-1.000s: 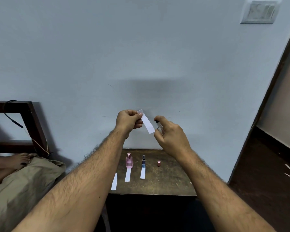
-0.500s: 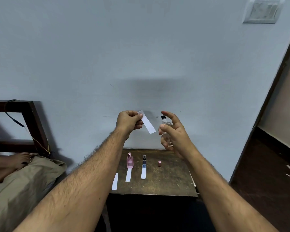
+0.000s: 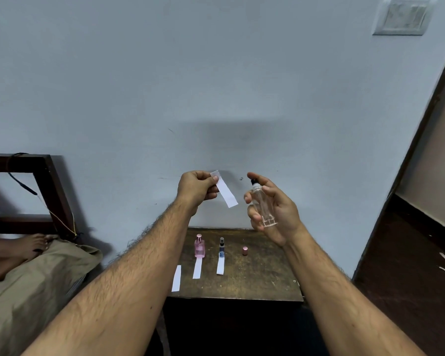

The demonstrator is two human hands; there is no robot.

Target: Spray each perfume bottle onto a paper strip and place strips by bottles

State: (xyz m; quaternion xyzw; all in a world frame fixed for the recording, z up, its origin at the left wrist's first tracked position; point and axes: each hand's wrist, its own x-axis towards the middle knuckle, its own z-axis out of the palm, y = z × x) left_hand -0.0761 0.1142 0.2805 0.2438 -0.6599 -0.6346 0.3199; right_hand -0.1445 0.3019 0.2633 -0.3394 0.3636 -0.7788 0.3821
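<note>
Two raised hands meet above a small wooden table (image 3: 262, 283): the left hand (image 3: 197, 187) pinches a white paper strip (image 3: 225, 190) at its top, while the right hand (image 3: 274, 206) curls around a clear spray bottle (image 3: 262, 204), near the strip. Below stand a pink bottle (image 3: 199, 246) and dark bottle (image 3: 221, 246), a strip before each.

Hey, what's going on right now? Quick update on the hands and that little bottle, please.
Left hand pinches paper strip. Right hand grips clear bottle, upright, nozzle near the strip. Nothing between them. Pink bottle and dark bottle on table, strips in front.
</note>
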